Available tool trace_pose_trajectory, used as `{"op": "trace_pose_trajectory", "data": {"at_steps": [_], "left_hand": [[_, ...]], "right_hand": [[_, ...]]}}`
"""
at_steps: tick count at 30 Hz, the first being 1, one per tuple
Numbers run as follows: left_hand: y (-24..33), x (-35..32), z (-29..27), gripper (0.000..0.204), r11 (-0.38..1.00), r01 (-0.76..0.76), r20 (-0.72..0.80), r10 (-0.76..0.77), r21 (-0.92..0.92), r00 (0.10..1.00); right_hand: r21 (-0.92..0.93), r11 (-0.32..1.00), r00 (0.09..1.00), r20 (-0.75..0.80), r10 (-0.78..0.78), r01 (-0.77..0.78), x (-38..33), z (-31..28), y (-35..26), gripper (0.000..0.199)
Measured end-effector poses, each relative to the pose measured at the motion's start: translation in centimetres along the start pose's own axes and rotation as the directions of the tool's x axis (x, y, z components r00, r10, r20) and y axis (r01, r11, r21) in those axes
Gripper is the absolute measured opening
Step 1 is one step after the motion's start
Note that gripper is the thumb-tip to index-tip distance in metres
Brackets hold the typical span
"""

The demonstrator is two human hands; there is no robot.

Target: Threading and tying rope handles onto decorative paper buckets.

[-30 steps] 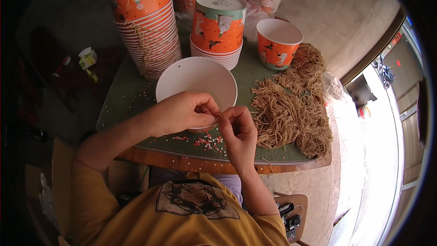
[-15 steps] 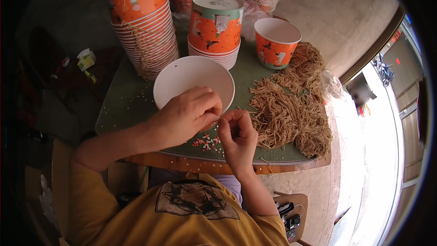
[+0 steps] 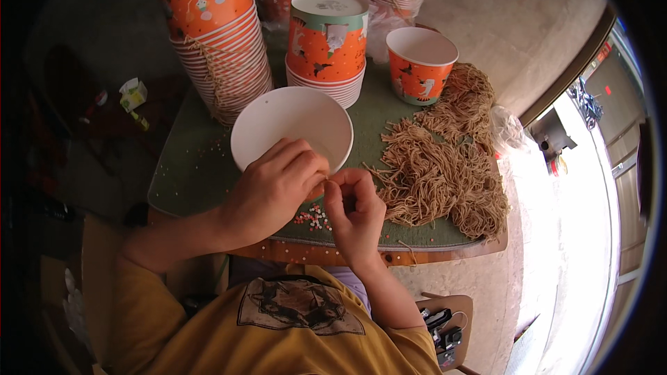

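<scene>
Both hands, left (image 3: 274, 191) and right (image 3: 354, 210), pinched a thin string (image 3: 329, 179) together at the white bowl (image 3: 292, 128)'s near rim (beads (image 3: 314, 217) underneath); string pile (image 3: 445, 167) and stacked cups (image 3: 215, 35) crowded the table (image 3: 187, 180).

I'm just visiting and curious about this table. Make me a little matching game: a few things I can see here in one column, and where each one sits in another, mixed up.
Things:
1. white bowl
2. pile of tan strings
3. tall stack of orange paper cups
4. small coloured beads

Places:
A. far left part of the green mat
B. on the mat's near edge, just below the two hands
C. right side of the mat
D. middle of the mat, its near rim under the left hand

Pairs: 1-D, 2-C, 3-A, 4-B
</scene>
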State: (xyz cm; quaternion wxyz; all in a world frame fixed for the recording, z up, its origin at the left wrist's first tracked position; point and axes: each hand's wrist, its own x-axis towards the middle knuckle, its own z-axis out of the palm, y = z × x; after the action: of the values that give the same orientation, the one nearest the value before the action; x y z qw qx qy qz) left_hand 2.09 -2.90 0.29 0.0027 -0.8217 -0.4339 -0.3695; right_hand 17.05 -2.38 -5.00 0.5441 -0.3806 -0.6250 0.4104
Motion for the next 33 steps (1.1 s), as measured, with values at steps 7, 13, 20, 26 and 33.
{"op": "trace_pose_trajectory", "data": {"at_steps": [7, 13, 20, 26, 33], "left_hand": [[-0.3, -0.7, 0.2, 0.012, 0.926, 0.236, 0.042, -0.235, -0.295, 0.971], [-0.4, -0.5, -0.1, 0.014, 0.943, 0.206, 0.055, -0.199, -0.260, 0.979], [-0.3, -0.2, -0.1, 0.023, 0.824, 0.332, 0.137, -0.304, -0.459, 0.943], [-0.8, 0.1, -0.2, 0.035, 0.763, 0.404, 0.243, -0.323, -0.505, 0.915], [-0.8, 0.2, 0.0, 0.034, 0.757, 0.402, 0.249, -0.317, -0.515, 0.915]], "right_hand": [[-0.105, 0.988, 0.994, 0.025, -0.110, 0.112, -0.3, 0.3, 0.5, 0.012], [-0.128, 0.981, 0.989, 0.020, -0.147, 0.148, -0.2, 0.4, 0.6, 0.012], [0.126, 0.992, 1.000, -0.013, 0.006, -0.004, 0.7, -0.1, 0.0, 0.007], [0.211, 0.975, 0.995, -0.062, 0.081, -0.066, 0.7, 0.0, 0.3, 0.008], [-0.245, 0.937, 0.966, -0.007, -0.260, 0.251, 0.8, -1.0, 0.7, 0.023]]}}
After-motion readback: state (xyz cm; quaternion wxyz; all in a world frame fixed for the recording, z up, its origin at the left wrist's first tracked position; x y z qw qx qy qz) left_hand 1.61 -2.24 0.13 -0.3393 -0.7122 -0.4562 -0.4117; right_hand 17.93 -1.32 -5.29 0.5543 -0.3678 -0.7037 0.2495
